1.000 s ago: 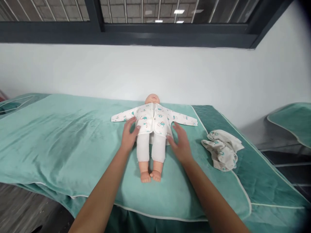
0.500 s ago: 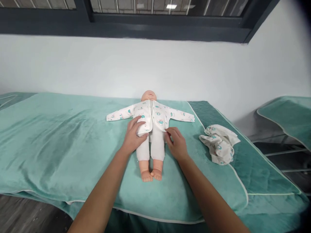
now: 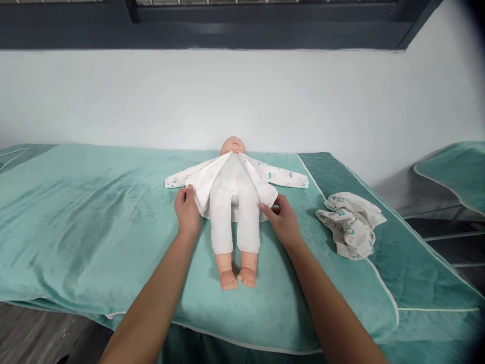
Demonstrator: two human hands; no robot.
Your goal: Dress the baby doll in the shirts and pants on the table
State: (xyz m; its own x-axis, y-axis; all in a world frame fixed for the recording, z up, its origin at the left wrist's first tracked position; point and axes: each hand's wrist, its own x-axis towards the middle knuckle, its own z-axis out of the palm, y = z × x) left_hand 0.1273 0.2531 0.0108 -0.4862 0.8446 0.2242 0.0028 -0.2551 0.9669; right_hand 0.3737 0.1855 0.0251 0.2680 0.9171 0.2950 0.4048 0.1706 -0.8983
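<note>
Head view is showing us holding a baby doll's [image 3: 234, 202] printed top [image 3: 200, 184] open, the doll lying on its back on the bed's green blanket [image 3: 94, 217], head toward the far edge. Our left hand [image 3: 187, 211] is pinching the left flap; our right hand [image 3: 282, 220] is pinching the right flap. A crumpled garment [image 3: 350, 225] is lying near the right edge. Pulling unevenly could be dragging the doll sideways, or letting a flap slip loose.
</note>
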